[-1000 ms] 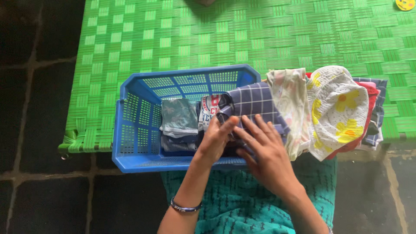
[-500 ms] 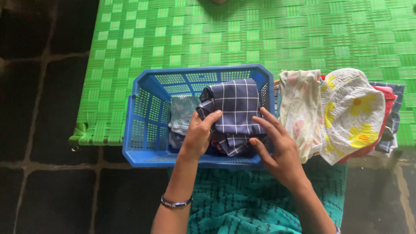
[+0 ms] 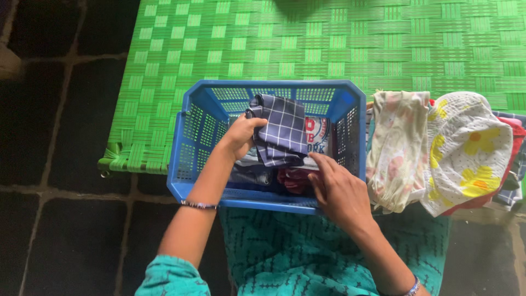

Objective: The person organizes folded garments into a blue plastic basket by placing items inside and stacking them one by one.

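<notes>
I see my left hand closed on the edge of a folded navy checked cloth, holding it inside the blue plastic basket. My right hand sits just right of it, fingers loosely spread, fingertips touching the dark red garment low in the basket. Further right, outside the basket wall, folded floral clothes lie stacked on the green woven mat.

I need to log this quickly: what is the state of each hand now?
Left hand: closed on the checked cloth in the basket.
Right hand: open, holding nothing, fingertips in the basket.
</notes>
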